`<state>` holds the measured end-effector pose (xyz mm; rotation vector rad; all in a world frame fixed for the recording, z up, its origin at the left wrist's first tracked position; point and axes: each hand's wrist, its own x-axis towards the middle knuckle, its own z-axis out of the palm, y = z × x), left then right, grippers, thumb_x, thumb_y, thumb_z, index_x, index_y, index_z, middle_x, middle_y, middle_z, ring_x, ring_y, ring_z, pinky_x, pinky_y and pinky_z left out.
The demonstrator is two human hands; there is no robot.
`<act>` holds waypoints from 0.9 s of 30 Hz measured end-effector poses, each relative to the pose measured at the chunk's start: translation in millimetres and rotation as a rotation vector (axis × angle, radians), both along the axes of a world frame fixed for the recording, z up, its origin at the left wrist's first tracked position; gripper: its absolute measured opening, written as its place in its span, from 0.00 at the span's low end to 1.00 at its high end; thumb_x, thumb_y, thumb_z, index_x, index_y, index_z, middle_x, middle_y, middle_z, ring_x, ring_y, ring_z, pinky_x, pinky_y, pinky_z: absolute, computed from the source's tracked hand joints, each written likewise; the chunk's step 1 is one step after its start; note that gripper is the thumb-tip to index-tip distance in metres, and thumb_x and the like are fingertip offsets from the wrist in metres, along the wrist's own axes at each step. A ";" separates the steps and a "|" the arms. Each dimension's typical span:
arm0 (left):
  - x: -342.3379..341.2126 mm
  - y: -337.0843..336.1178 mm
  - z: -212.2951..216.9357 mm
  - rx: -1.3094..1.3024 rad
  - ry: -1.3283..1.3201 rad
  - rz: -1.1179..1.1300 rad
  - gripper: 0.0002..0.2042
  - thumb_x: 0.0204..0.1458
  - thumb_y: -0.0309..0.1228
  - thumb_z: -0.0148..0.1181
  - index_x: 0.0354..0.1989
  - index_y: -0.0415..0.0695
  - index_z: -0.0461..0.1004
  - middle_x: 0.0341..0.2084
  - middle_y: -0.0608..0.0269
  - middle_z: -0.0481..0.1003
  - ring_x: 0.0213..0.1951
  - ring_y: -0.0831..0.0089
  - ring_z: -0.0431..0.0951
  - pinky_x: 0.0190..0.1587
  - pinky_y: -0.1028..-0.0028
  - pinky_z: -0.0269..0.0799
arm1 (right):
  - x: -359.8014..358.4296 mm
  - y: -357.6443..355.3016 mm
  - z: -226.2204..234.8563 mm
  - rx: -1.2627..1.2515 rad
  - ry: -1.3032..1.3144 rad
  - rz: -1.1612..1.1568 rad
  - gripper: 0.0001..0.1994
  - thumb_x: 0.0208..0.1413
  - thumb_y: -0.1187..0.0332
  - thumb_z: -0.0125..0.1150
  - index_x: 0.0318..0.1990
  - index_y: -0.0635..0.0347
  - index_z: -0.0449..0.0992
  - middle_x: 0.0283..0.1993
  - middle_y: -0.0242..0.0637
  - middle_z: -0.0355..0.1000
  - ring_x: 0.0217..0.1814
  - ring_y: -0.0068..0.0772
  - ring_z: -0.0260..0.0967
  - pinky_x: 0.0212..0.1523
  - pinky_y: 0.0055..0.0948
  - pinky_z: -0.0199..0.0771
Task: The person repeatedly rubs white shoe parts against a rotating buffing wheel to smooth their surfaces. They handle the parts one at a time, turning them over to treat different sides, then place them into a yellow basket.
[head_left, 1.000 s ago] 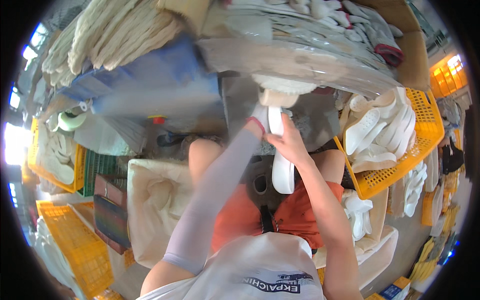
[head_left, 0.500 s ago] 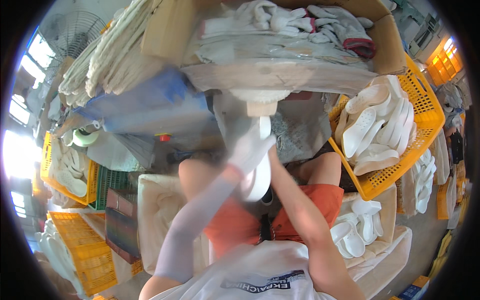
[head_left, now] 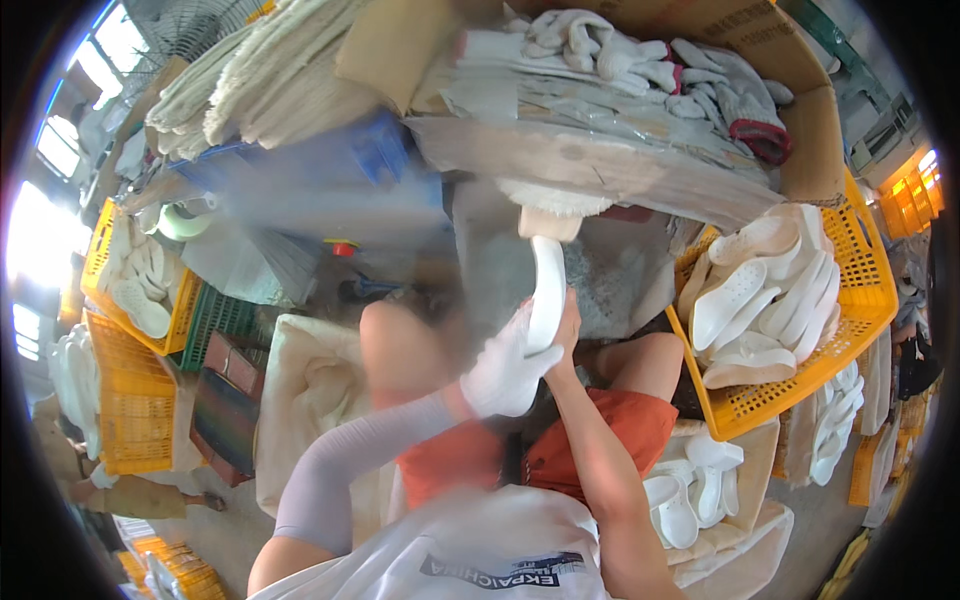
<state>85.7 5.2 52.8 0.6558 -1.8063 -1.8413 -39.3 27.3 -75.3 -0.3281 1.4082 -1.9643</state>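
A white shoe sole (head_left: 546, 298), seen on its narrow edge, stands upright between my two hands, in front of my knees. My left hand (head_left: 505, 368), in a white glove with a grey sleeve above it, is closed round its lower part, thumb across the edge. My right hand (head_left: 568, 335), bare, grips the sole from the right side; most of its fingers are hidden behind it. The sole's top end meets a beige block-like piece (head_left: 548, 225) under a fluffy white buffing wheel (head_left: 560, 198); whether they touch I cannot tell.
An open cardboard box (head_left: 812, 130) with work gloves (head_left: 740, 105) stands above the wheel. On the right a yellow crate (head_left: 862, 290) holds several white soles. More soles lie in a lined box (head_left: 765, 470) by my right thigh. A red button (head_left: 342, 248) sits left of the wheel.
My left hand, blurred and higher on the sole before, now grips its lower part. The sole's lower end has come up from my lap. The whole view has shifted somewhat.
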 end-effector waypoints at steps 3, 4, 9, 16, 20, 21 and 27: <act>-0.5 -3.7 -3.1 -0.144 -0.343 -0.003 0.29 0.58 0.36 0.67 0.67 0.38 0.67 0.57 0.53 0.76 0.56 0.66 0.78 0.59 0.65 0.74 | -0.1 34.4 23.3 0.261 0.302 0.051 0.30 0.76 0.49 0.37 0.66 0.69 0.68 0.58 0.49 0.74 0.61 0.40 0.71 0.64 0.36 0.67; -4.8 -16.2 -11.7 -0.279 -0.274 0.059 0.25 0.61 0.34 0.64 0.64 0.36 0.70 0.55 0.55 0.77 0.56 0.66 0.78 0.58 0.64 0.75 | -1.0 47.5 33.9 0.359 0.526 0.034 0.29 0.75 0.51 0.46 0.71 0.67 0.62 0.63 0.47 0.71 0.63 0.36 0.69 0.63 0.32 0.68; -35.4 -73.6 -74.6 0.748 0.396 0.166 0.19 0.69 0.37 0.50 0.61 0.37 0.73 0.55 0.56 0.78 0.55 0.68 0.79 0.60 0.67 0.73 | -17.2 95.6 99.7 0.217 -0.032 0.536 0.43 0.50 0.70 0.75 0.72 0.74 0.59 0.65 0.48 0.71 0.66 0.37 0.70 0.66 0.35 0.71; -73.3 -119.3 -67.7 0.936 0.501 0.177 0.17 0.73 0.36 0.44 0.61 0.40 0.69 0.55 0.58 0.74 0.56 0.62 0.75 0.62 0.66 0.73 | -24.5 15.7 126.8 0.332 0.252 0.291 0.35 0.47 0.65 0.74 0.61 0.76 0.70 0.53 0.51 0.78 0.53 0.38 0.78 0.53 0.35 0.78; -50.4 -92.7 -74.7 0.712 0.487 0.059 0.17 0.72 0.34 0.46 0.63 0.39 0.69 0.60 0.55 0.72 0.59 0.61 0.74 0.64 0.66 0.71 | 15.8 100.8 107.8 0.393 0.630 0.436 0.45 0.50 0.64 0.75 0.73 0.73 0.57 0.63 0.49 0.73 0.63 0.40 0.72 0.64 0.37 0.72; -45.4 -87.9 -80.9 0.650 0.483 0.077 0.18 0.71 0.34 0.47 0.64 0.39 0.69 0.61 0.53 0.72 0.59 0.62 0.74 0.64 0.66 0.71 | 11.0 117.8 103.9 0.298 0.637 0.451 0.43 0.53 0.64 0.73 0.73 0.71 0.58 0.64 0.48 0.72 0.65 0.41 0.71 0.65 0.37 0.71; -39.1 -92.8 -105.1 -0.777 -0.190 0.159 0.24 0.64 0.34 0.58 0.67 0.42 0.67 0.54 0.47 0.79 0.54 0.52 0.81 0.59 0.60 0.75 | -20.8 129.6 107.4 0.056 -0.459 0.561 0.30 0.69 0.55 0.58 0.70 0.65 0.63 0.64 0.46 0.72 0.63 0.40 0.74 0.64 0.41 0.75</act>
